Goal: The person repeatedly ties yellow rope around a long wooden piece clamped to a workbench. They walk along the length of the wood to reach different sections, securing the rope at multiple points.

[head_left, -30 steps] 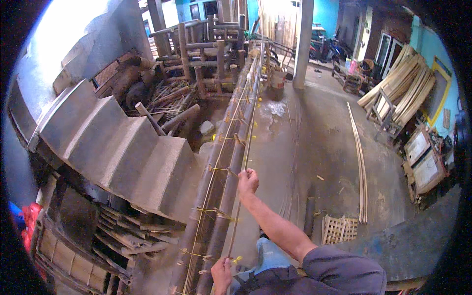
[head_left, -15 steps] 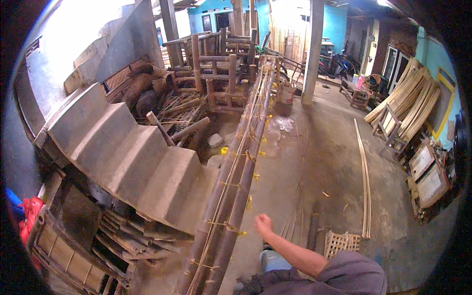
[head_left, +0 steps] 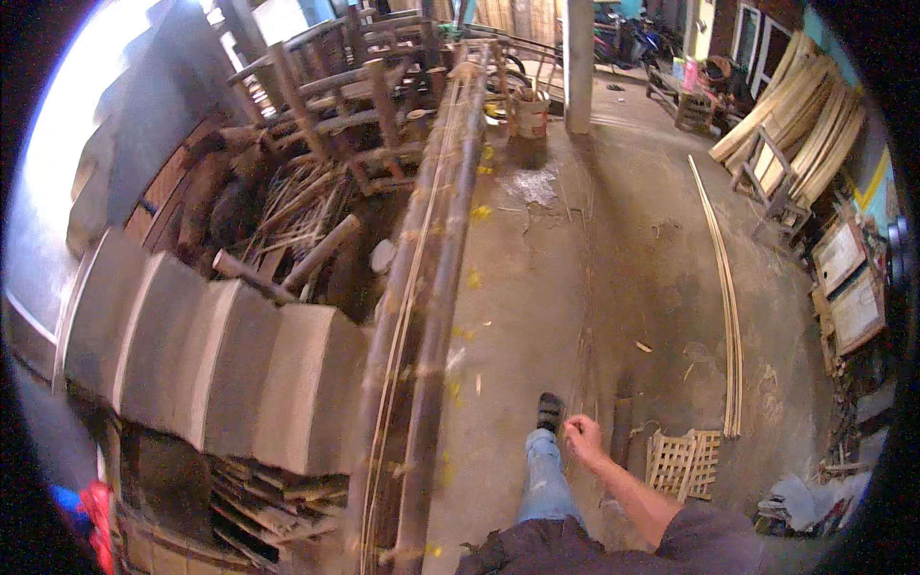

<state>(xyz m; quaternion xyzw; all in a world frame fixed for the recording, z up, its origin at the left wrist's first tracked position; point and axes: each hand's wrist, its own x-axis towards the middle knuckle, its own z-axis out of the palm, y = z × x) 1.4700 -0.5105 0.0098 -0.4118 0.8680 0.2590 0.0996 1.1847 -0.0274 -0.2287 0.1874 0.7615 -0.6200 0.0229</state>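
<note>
Workshop for bamboo work, it seems: long brown bamboo-pole rack [head_left: 443, 307], thick bundle of pale split-bamboo strips [head_left: 810, 120] at right, pale woven lattice panel [head_left: 666, 465] on bare grey concrete floor [head_left: 537, 331], brown pole frames [head_left: 381, 105] behind.

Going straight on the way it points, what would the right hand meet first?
Along the picture line, the right hand would probably meet the dark sandal first, though depth is unclear.
</note>
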